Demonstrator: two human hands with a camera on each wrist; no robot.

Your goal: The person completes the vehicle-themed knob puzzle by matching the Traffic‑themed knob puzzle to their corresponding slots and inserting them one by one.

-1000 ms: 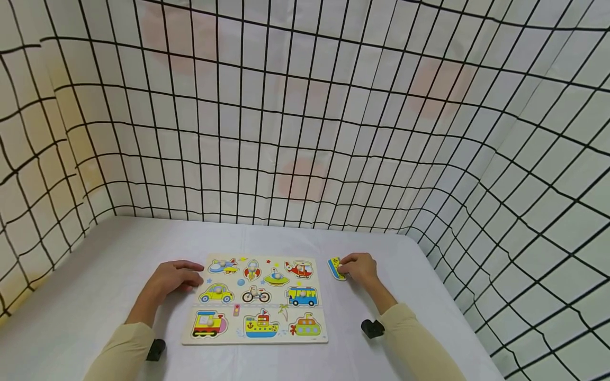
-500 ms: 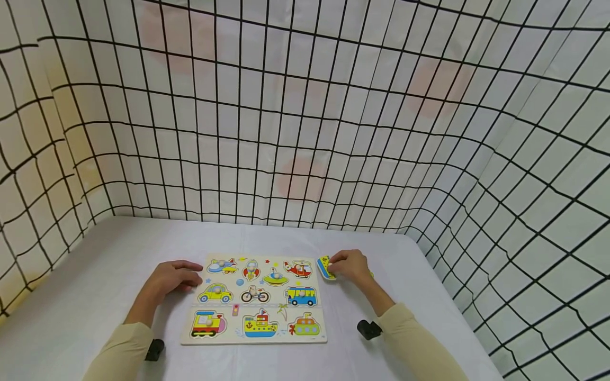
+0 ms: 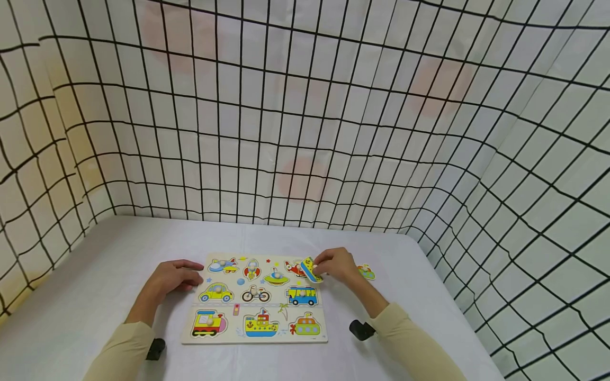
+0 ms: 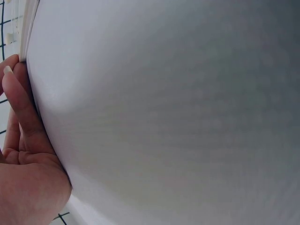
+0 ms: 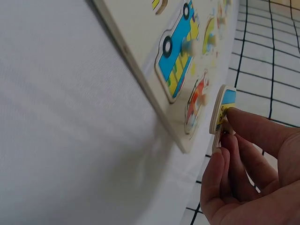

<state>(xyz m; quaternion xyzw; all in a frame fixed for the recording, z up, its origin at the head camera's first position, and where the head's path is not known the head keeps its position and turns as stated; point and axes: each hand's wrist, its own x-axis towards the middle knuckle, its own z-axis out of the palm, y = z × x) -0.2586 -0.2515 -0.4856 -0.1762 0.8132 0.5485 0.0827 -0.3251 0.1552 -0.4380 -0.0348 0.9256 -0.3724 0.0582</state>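
My right hand [image 3: 337,263] pinches a yellow-and-blue ship puzzle piece [image 3: 311,270] between thumb and fingers, over the board's upper right corner. In the right wrist view the ship piece is tilted, raised off the puzzle board [image 5: 140,75]. Beneath it the red helicopter [image 3: 293,268] is partly hidden. My left hand [image 3: 176,276] rests on the table with relaxed fingers, its tips at the left edge of the wooden puzzle board [image 3: 190,341]. A ship picture [image 3: 260,325] and a submarine picture [image 3: 305,325], both without visible knobs, lie in the board's bottom row.
A submarine puzzle piece [image 3: 366,272] lies on the white table right of the board, behind my right wrist. Knobbed pieces such as the bus [image 3: 302,296] and the car [image 3: 216,292] sit in the board. A black grid on white walls [image 3: 286,132] surrounds the table.
My right hand has moved left with the ship piece, from the table beside the board to over its upper right corner. The submarine piece has come into sight. My left hand stays put.
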